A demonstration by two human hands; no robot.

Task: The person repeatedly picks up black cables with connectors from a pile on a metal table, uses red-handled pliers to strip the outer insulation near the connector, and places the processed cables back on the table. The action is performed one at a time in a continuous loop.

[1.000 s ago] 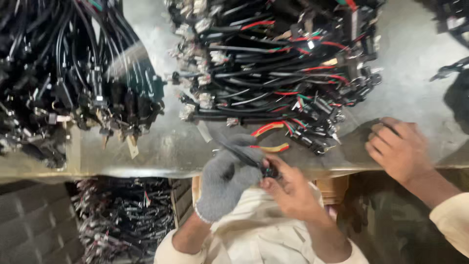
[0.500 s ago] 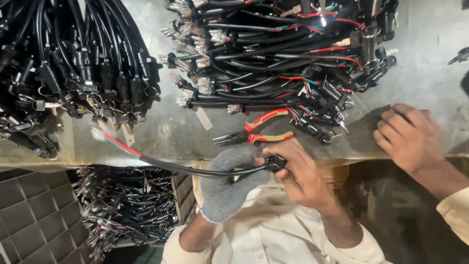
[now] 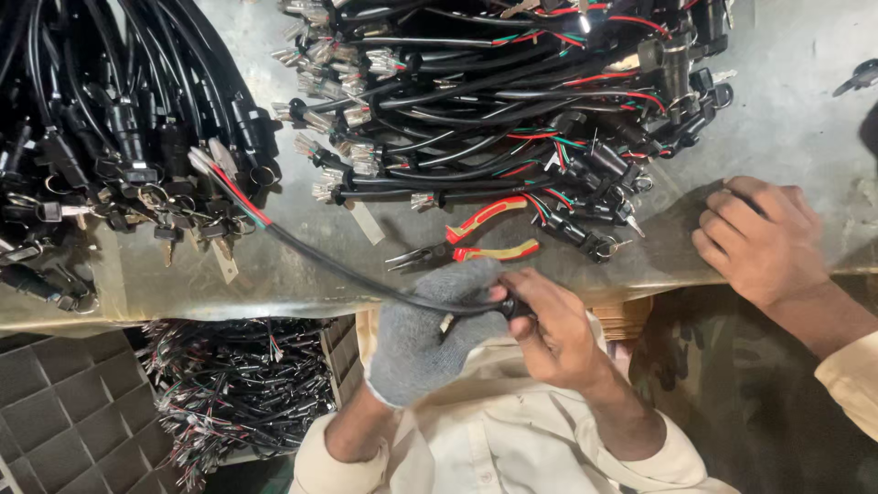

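My left hand [image 3: 425, 334] wears a grey knit glove, fingers curled round the cable [image 3: 347, 272] near its near end. My right hand [image 3: 553, 334], bare, pinches the same cable's black end plug [image 3: 515, 308] between thumb and fingertips, narrow grip, just at 3 o'clock of the glove. Both hands sit at the table [image 3: 786, 119] edge, over my lap.

Cable: black sheath, long axis runs diagonal from the plug up toward 10 o'clock. It lies across the grey table top, w/ a slight sag in the middle. Far end points at 10 o'clock, where the sheath stops and red, green and white wires [image 3: 240, 196] fan out, tipped w/ metal terminals [image 3: 199, 159]. That end rests right against the left pile [image 3: 110, 137] of black harnesses.

Pliers [image 3: 466, 240], red-yellow handles, lie on the table just at 12 o'clock of my glove, nose pointing 9 o'clock, handles toward 3. Behind them, at 12, the big pile [image 3: 512, 101] of harnesses w/ red and green leads.

At 3 o'clock, well apart from mine, another person's hand [image 3: 759, 240] rests on the table edge, fingers curled; can't tell if it holds anything.

At 7 o'clock, below table level, a bin [image 3: 242, 384] of more wired bits beside a grey grid tray [image 3: 64, 421].
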